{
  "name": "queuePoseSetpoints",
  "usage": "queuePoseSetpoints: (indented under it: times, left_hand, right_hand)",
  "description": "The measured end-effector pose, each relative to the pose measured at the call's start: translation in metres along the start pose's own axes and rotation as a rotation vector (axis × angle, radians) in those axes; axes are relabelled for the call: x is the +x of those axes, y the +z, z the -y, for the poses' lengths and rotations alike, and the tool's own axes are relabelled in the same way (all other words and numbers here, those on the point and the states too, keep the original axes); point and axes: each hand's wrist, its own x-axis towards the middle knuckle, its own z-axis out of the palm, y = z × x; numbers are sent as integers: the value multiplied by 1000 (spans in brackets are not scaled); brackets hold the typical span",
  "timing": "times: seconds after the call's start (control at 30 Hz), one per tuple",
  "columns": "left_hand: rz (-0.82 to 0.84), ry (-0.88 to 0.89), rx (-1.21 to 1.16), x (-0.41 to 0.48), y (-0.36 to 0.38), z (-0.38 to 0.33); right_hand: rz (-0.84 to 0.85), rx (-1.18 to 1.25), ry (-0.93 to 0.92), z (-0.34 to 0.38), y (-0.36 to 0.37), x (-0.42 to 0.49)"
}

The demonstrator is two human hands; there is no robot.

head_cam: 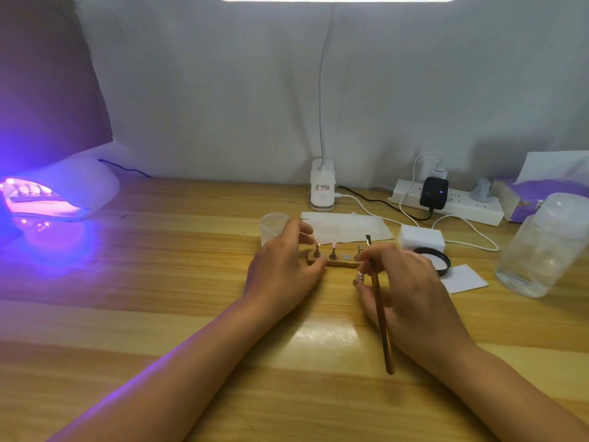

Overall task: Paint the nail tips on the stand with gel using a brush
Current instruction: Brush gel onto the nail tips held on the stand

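Note:
A small wooden stand (342,263) lies on the table between my hands. Pinkish nail tips on little holders stand on it, one at the left (317,249) and one beside it (333,250); a third holder (359,250) is at the right end. My left hand (287,266) grips the stand's left end, thumb at its front edge, fingers curled behind the left tip. My right hand (404,282) holds a long wooden brush (379,307), its bristles pointing up and away above the stand's right end, and pinches a separate holder with a pink nail tip (359,278).
A lit UV nail lamp (47,196) glows purple at far left. Behind the stand are a clear cup (272,225), a paper sheet (347,226) and a desk lamp base (322,186). At right are a white block (420,237), black-rimmed gel jar (438,260), power strip (462,205), plastic jar (545,244).

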Motion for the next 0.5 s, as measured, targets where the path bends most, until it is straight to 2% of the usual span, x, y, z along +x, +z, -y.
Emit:
queuePoseSetpoints:
  times: [0.13, 0.23, 0.3, 0.5]
  left_hand:
    - [-60, 230, 56, -8, -1, -7]
    - [117, 372, 66, -16, 2, -14]
    - [187, 390, 24, -16, 3, -14]
    - [243, 337, -188, -10, 1, -8]
  right_hand:
    - [-12, 81, 19, 0, -2, 0]
    - [-17, 140, 7, 0, -3, -1]
    - [-17, 168, 14, -1, -3, -1]
    - [3, 209, -7, 2, -2, -1]
